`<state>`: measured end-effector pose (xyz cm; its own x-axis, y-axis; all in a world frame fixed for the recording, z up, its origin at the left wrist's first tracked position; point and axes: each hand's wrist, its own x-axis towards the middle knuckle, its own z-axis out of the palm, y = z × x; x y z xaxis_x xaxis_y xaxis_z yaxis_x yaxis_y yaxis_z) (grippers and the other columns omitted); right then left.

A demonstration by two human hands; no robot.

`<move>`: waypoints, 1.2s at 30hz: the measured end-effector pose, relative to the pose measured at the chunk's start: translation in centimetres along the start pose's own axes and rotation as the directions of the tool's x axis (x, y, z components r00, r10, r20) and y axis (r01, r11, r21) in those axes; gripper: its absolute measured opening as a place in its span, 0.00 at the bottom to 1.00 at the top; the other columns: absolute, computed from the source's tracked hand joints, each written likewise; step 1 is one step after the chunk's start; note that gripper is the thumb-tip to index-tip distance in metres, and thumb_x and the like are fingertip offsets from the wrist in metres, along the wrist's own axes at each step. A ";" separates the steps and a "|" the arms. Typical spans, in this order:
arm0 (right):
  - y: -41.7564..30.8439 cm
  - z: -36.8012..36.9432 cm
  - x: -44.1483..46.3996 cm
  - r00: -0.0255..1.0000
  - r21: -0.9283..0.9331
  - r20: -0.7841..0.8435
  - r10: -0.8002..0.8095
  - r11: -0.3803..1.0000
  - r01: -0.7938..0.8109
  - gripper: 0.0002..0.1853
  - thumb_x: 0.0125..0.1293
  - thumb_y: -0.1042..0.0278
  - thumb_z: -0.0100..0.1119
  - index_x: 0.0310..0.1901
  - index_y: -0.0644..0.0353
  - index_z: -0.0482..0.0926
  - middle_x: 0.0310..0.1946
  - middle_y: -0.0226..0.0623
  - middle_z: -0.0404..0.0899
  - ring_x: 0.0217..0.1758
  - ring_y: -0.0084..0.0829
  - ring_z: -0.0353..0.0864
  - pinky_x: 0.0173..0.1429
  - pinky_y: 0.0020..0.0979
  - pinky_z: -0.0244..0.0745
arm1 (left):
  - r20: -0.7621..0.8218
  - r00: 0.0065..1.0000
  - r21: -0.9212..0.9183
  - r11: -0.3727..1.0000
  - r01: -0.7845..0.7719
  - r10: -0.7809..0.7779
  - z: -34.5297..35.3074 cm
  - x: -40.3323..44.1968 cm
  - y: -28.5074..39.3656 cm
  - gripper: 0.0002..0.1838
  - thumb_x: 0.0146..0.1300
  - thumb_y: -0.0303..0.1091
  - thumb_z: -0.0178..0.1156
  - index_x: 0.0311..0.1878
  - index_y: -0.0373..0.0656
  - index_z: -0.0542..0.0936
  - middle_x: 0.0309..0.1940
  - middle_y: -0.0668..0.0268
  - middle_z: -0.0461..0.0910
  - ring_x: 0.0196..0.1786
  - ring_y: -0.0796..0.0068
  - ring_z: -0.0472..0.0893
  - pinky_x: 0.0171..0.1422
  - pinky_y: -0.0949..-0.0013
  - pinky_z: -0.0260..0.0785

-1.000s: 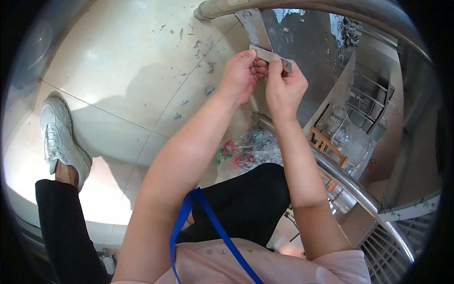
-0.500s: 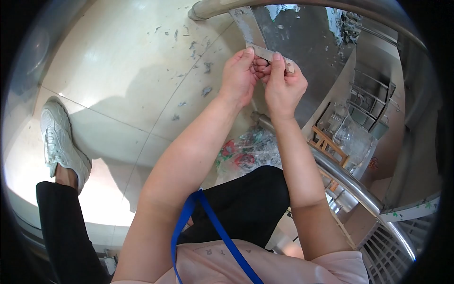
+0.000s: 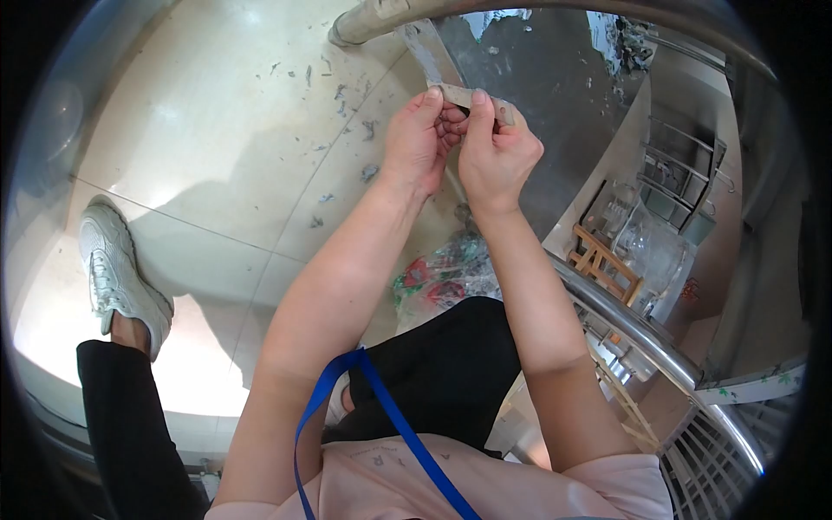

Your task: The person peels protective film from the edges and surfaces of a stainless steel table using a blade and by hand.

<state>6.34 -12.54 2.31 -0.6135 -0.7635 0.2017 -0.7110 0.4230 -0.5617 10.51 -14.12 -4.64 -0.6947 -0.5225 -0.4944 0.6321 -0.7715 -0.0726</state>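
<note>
A thin, flat, pale strip (image 3: 456, 94) with a small hole near its right end lies across the fingertips of both hands. My left hand (image 3: 418, 139) pinches its left end between thumb and curled fingers. The right end is gripped by my right hand (image 3: 498, 156), with the thumb pressed along the top face. A grey-smeared flat metal piece (image 3: 422, 48) reaches up and left from the strip; whether the two are joined I cannot tell. Just beyond the hands is a dark metal panel (image 3: 520, 78) with whitish, peeling residue along its far edge.
Grey scraps (image 3: 369, 172) litter the tiled floor (image 3: 217, 156). Metal tubes run along the top and from centre to lower right, including a shiny rail (image 3: 641, 325). A clear plastic bag (image 3: 451, 277) lies below my forearms. At right stand a wooden rack (image 3: 607, 264) and clear containers (image 3: 659, 251).
Both hands, still holding the strip, appear slightly further left in view. The surroundings have shifted a little too, as the camera moved. The grip looks the same.
</note>
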 end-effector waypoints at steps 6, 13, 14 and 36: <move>-0.2 -0.2 0.0 0.999 -0.077 0.014 -0.029 0.997 0.030 0.09 0.57 0.70 0.53 0.22 0.64 0.75 0.17 0.39 0.76 0.20 0.35 0.77 0.25 0.29 0.70 | -0.029 1.000 0.026 1.000 -0.004 0.005 0.4 0.1 0.3 0.14 0.66 0.39 0.42 0.29 0.42 0.72 0.22 0.69 0.73 0.24 0.79 0.72 0.30 0.76 0.65; -0.2 0.2 -0.1 1.000 0.018 -0.010 0.007 1.000 -0.007 0.09 0.57 0.71 0.53 0.21 0.64 0.75 0.16 0.40 0.75 0.19 0.35 0.77 0.25 0.30 0.69 | 0.007 1.000 -0.006 1.000 -0.023 0.023 -0.2 0.5 0.5 0.13 0.65 0.38 0.43 0.29 0.42 0.72 0.21 0.69 0.73 0.23 0.78 0.72 0.31 0.76 0.67; 0.0 0.4 -0.1 1.000 0.037 -0.012 0.015 0.999 -0.015 0.09 0.57 0.71 0.53 0.21 0.64 0.75 0.16 0.40 0.75 0.19 0.35 0.77 0.25 0.30 0.69 | -0.004 1.000 -0.002 1.000 -0.017 0.017 -0.2 0.4 0.6 0.13 0.65 0.37 0.43 0.29 0.42 0.72 0.21 0.69 0.73 0.23 0.78 0.72 0.31 0.76 0.67; -1.2 2.5 1.3 0.999 -0.031 -0.044 -0.018 0.999 0.017 0.11 0.56 0.68 0.53 0.19 0.61 0.73 0.15 0.39 0.75 0.19 0.39 0.75 0.25 0.34 0.68 | -0.022 1.000 0.021 1.000 0.014 -0.013 0.1 1.5 3.5 0.12 0.65 0.37 0.43 0.29 0.43 0.71 0.20 0.69 0.73 0.21 0.79 0.72 0.29 0.77 0.67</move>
<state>7.28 -15.28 1.21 -0.6150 -0.7488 0.2469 -0.7314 0.4248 -0.5335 11.63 -17.62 -5.51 -0.6954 -0.5042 -0.5121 0.6152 -0.7860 -0.0615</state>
